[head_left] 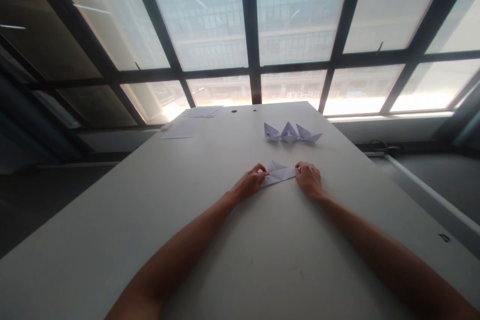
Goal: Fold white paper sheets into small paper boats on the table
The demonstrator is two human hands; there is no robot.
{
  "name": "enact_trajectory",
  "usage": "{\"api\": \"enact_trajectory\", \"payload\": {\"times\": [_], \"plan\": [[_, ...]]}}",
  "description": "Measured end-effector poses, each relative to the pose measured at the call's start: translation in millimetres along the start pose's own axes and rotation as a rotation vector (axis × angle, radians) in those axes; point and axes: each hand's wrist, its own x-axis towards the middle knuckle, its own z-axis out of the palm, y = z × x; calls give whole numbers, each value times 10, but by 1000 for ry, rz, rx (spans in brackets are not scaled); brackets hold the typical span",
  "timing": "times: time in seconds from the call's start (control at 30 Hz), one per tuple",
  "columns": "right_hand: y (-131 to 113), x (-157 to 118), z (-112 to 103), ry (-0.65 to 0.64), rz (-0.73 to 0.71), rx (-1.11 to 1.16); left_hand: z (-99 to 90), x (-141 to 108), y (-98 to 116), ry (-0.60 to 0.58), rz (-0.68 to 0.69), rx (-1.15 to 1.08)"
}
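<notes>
Between my hands lies a partly folded sheet of white paper [278, 173], with a raised peak at its back and a straight lower edge toward me. My left hand [252, 181] is closed on its left end, thumb and fingers pinching the paper. At the right end my right hand [309, 178] is closed too, its fingertips gripping the corner. Just beyond stand three folded paper boats in a row: a left one [271, 133], a middle one [289, 133] and a right one [308, 134].
Flat white paper sheets [178, 129] lie at the far left of the long white table [210, 255]. Dark round holes [234, 111] mark its far end. A small dark mark [444, 237] sits near the right edge. Large windows [213, 15] rise behind the table.
</notes>
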Motion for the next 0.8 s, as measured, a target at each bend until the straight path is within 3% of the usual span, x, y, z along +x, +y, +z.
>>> {"api": "enact_trajectory", "payload": {"times": [0.17, 0.33, 0.5, 0.67, 0.8], "plan": [[-25, -33, -88, 12, -33, -105, -66, -5, 70, -128, 28, 85], [-130, -99, -95, -45, -136, -121, -44, 0, 108, -199, 141, 113], [-329, -249, -30, -135, -288, -42, -12, -19, 94, -351, 107, 130], [-404, -320, 65, -288, -549, 36, -4, -34, 87, -356, 72, 170], [-365, -313, 109, -346, -508, 8, -1, -38, 84, -357, 50, 182]]}}
